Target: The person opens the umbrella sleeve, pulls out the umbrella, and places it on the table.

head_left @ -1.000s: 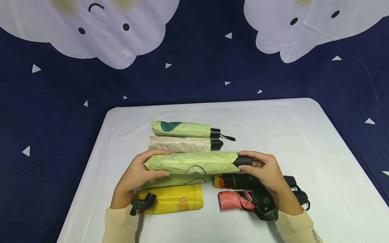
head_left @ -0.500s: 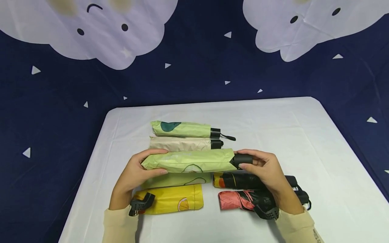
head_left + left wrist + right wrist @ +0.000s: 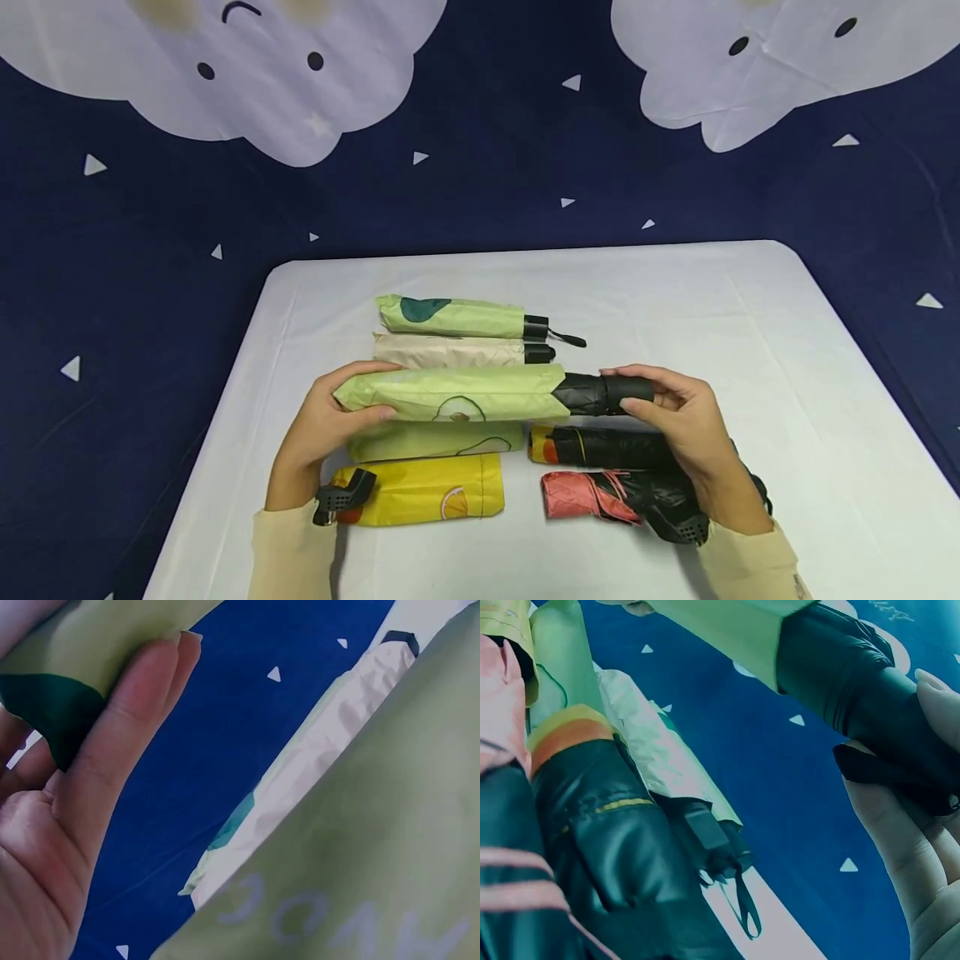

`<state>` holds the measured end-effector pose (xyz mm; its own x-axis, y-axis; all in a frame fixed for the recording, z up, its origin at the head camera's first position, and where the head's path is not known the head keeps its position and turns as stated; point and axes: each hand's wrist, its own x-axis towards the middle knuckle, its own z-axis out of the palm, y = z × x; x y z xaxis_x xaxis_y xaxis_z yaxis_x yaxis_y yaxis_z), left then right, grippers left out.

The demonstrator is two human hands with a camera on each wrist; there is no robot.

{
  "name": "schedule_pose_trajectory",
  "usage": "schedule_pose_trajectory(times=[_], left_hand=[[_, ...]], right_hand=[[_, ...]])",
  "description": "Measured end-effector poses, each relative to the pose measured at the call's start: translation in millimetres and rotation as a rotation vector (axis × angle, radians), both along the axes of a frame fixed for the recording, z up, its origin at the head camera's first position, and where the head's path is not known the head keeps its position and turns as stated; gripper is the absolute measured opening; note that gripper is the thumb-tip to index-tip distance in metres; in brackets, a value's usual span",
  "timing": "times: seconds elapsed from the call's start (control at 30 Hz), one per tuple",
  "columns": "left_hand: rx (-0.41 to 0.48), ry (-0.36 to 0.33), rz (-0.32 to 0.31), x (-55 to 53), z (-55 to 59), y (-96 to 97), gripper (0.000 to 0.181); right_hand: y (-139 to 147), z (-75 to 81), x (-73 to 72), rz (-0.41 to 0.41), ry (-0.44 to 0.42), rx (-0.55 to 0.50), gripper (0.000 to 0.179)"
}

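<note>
A light green sleeve with an avocado print (image 3: 457, 396) is held level above the white table (image 3: 750, 333). My left hand (image 3: 360, 396) grips its left end, and the thumb (image 3: 127, 727) lies on the fabric (image 3: 360, 847). A folded black umbrella (image 3: 592, 393) sticks out of the sleeve's right end. My right hand (image 3: 637, 390) grips that black handle end (image 3: 855, 682), with the fingers (image 3: 900, 840) curled under it.
Behind lie a green umbrella (image 3: 450, 317) and a beige one (image 3: 450, 352). Below the hands are a green sleeve (image 3: 435, 440), a yellow sleeve (image 3: 427, 500), a black-and-orange umbrella (image 3: 600, 447) and a pink-and-black one (image 3: 592, 496). A dark blue cloud backdrop (image 3: 480, 192) hangs behind.
The hands have moved apart. The sleeve has slid left and more of the black umbrella shows at its right end.
</note>
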<state>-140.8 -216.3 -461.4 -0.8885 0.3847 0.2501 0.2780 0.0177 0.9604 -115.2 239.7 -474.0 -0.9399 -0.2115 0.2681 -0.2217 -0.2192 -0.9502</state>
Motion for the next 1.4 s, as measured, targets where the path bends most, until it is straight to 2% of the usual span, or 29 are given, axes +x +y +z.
schedule_pose_trajectory(times=[0.17,0.4,0.7,0.87,1.2,1.4], left_hand=[[0.043,-0.026,0.034,0.8,0.9,-5.6,0.049],[0.066,-0.042,0.066,1.1,-0.1,-14.4,0.050],[0.097,-0.057,0.048,2.1,-7.6,-21.0,0.050],[0.097,-0.073,0.066,2.2,-9.0,-20.4,0.050],[0.176,-0.069,0.043,-0.8,-11.5,-21.5,0.046],[0.184,-0.053,0.061,-2.6,-12.9,-20.6,0.041]], right_hand=[[5,-0.1,-1.5,0.010,0.055,-0.042,0.039],[13,-2.1,-2.3,0.024,0.057,-0.070,0.040],[24,-4.7,0.4,0.026,0.082,-0.080,0.040],[27,-4.6,0.1,0.018,0.089,-0.074,0.040],[36,-2.0,0.7,0.009,0.091,-0.075,0.040],[40,-2.8,0.0,0.015,0.119,-0.085,0.040]])
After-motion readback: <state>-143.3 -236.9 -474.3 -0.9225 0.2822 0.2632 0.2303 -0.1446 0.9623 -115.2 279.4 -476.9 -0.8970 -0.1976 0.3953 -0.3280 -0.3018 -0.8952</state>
